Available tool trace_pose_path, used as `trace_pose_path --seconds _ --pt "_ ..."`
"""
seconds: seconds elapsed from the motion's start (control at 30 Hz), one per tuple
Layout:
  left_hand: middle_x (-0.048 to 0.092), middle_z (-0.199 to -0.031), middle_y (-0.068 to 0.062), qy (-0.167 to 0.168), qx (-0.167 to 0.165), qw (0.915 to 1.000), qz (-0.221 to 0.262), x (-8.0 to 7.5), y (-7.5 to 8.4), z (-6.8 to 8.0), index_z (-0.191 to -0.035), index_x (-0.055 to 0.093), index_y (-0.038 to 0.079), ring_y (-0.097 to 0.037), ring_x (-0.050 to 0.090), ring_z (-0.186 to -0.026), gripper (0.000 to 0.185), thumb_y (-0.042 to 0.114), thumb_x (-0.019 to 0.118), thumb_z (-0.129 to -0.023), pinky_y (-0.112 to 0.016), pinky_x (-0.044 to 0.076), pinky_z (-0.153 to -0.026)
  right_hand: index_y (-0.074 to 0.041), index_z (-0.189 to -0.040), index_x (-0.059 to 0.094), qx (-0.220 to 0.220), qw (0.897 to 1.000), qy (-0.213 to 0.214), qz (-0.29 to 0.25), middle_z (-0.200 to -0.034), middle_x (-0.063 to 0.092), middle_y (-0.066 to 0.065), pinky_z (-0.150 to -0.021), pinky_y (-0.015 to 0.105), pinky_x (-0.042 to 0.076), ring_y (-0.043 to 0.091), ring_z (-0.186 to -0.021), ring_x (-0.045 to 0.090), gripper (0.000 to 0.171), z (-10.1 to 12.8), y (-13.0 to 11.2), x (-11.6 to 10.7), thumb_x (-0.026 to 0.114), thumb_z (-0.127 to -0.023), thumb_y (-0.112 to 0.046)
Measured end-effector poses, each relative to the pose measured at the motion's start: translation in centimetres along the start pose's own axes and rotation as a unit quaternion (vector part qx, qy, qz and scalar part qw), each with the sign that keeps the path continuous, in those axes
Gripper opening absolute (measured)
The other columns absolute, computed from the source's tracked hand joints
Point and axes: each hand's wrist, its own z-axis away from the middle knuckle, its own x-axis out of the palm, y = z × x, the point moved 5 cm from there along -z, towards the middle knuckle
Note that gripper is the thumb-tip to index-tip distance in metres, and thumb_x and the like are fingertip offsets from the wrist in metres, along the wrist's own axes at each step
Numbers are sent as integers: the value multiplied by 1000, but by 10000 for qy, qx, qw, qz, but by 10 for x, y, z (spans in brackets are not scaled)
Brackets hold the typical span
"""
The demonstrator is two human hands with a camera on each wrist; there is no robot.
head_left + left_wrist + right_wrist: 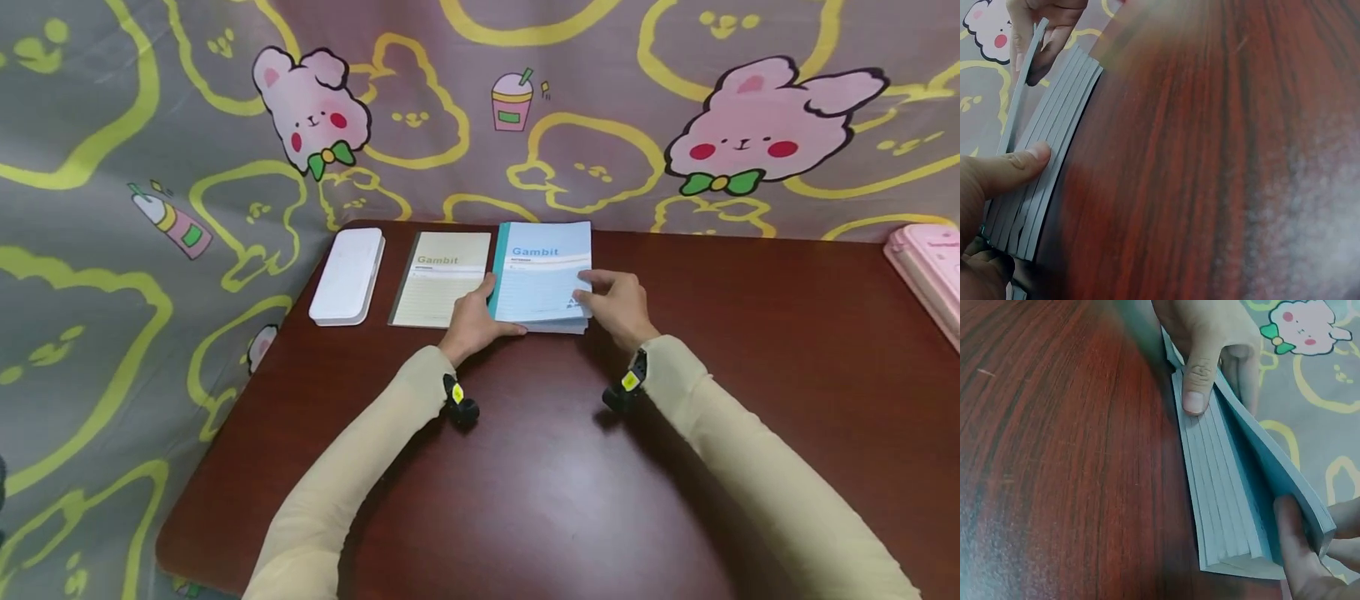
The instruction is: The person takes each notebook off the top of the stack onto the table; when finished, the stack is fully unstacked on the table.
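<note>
The right hand's (pixel 618 304) grip is a narrow pinch at the near right corner of the stack of thin pale-blue paper-covered notebooks (pixel 542 275): in the right wrist view its thumb lies along the fanned near edges while the other fingers lift the top blue cover (pixel 1272 462) slightly away from the rest, so a wedge of gap opens under it. The left hand (pixel 472 321) clamps the opposite near corner by the teal spine, thumb on top and fingers curled against the stack's side; the left wrist view shows its thumb tip (pixel 1035 153) pressed on the layered edges. The stack lies directly between the two hands, at the far middle of the tabletop, its long axis running away from the person and its spine on the left, so the free edges lie at the right hand's side. The covers look matte, thin and flexible, bending easily, with "Gambit" printed near the top. Just beside the stack on the left lies a flat cream-coloured notebook of the same make (pixel 442 279), and further left a white rounded-rectangular plastic case (pixel 348 275), smooth and slightly domed. The dark red-brown wood-grain tabletop (pixel 525 483) is glossy; a pink object (pixel 930 267) sits at its far right edge.
</note>
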Motion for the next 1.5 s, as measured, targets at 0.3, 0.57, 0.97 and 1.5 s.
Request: trace_pose_path --seconds 0.3,0.57,0.97,1.5 --pt "37 -154 -14 67 146 9999 0 3 4 -5 -154 25 9 -28 45 -135 112 35 90 -66 -37 41 -109 -9 -136 57 352 9964 -107 -767 -143 50 13 -80 26 46 21 -106 51 45 -3 7 -1 62 -91 -3" --pt "48 -146 -16 172 148 9997 94 -3 0 -3 -152 28 7 -29 53 -126 110 34 90 -66 -41 43 -105 -10 -135 57 312 9881 -26 -1509 -136 54 14 -72 18 51 19 -98 60 45 -1 6 -14 59 -92 2" --pt "42 -151 -16 32 -23 9998 190 1 2 1 -153 25 5 -29 50 -128 109 33 88 -69 -42 41 -108 -15 -139 53 243 9870 74 -1587 -139 49 12 -77 19 53 24 -106 60 46 22 10 -72 56 -95 -1" --pt "40 -151 -18 52 5 10000 80 2 2 8 -153 25 4 -32 46 -134 110 36 88 -69 -45 40 -109 -17 -144 47 123 9966 235 -786 -140 51 17 -79 15 53 15 -99 65 49 61 26 -136 58 -97 -16"
